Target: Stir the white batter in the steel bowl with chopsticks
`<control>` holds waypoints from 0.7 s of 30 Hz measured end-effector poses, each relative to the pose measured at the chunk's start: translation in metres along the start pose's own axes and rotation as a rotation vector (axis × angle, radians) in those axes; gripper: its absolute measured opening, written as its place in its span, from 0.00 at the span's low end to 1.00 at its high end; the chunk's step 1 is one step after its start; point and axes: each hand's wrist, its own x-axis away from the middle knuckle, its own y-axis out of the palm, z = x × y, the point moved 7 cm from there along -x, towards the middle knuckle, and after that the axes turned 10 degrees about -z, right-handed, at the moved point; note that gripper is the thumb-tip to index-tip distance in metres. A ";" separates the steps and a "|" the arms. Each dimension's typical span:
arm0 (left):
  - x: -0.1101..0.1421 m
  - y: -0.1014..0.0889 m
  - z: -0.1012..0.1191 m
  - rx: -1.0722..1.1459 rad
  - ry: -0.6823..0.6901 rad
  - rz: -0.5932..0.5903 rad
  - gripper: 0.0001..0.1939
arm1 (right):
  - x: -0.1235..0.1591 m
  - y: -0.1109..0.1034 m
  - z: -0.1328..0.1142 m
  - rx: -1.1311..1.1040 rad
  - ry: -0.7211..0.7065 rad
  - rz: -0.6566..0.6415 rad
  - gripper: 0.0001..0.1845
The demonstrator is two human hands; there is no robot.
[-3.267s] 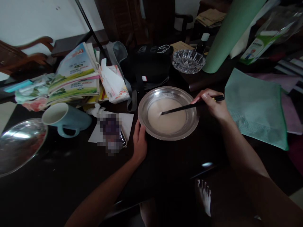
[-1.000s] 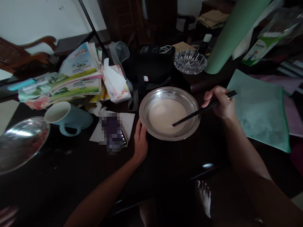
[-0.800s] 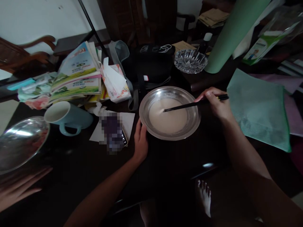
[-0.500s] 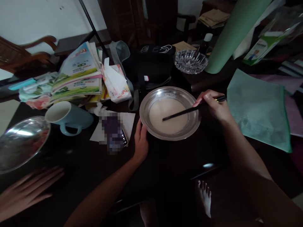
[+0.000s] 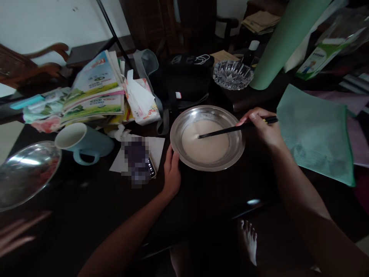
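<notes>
There, the right grip (image 5: 263, 125) pinched black chopsticks (image 5: 220, 131) near their upper end, tips at the pale liquid (image 5: 206, 150)! Just left of that grip sat the metal bowl (image 5: 236, 145) on the dark surface (image 5: 207, 196), rim against the left grip (image 5: 172, 175), clasped or merely touched, I couldn't tell.
</notes>
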 end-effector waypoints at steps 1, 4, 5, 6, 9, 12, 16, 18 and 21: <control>0.000 0.000 0.000 0.003 -0.003 -0.001 0.26 | 0.000 -0.006 0.001 -0.010 -0.006 0.073 0.18; 0.000 0.000 -0.001 0.007 -0.006 0.001 0.25 | 0.002 -0.017 0.003 -0.122 -0.026 0.195 0.19; 0.000 0.000 -0.001 0.007 -0.005 0.001 0.25 | 0.002 -0.014 0.003 -0.145 -0.027 0.170 0.19; 0.000 0.000 -0.002 0.008 -0.003 0.000 0.25 | 0.001 -0.009 0.002 -0.155 -0.021 0.119 0.19; 0.000 0.000 -0.002 0.008 -0.001 0.001 0.25 | 0.000 0.006 0.000 -0.080 0.004 -0.050 0.18; 0.000 0.000 -0.001 0.008 -0.005 -0.001 0.25 | 0.000 0.001 0.000 0.038 -0.005 -0.011 0.17; 0.000 0.001 0.000 0.007 0.002 -0.006 0.25 | 0.002 -0.015 0.006 -0.063 0.018 0.181 0.19; 0.000 0.000 0.000 0.005 -0.003 -0.006 0.25 | 0.002 -0.008 0.005 -0.108 0.027 0.120 0.19; 0.000 0.000 -0.001 0.004 -0.013 0.000 0.25 | 0.001 0.006 0.000 -0.059 0.013 -0.048 0.16</control>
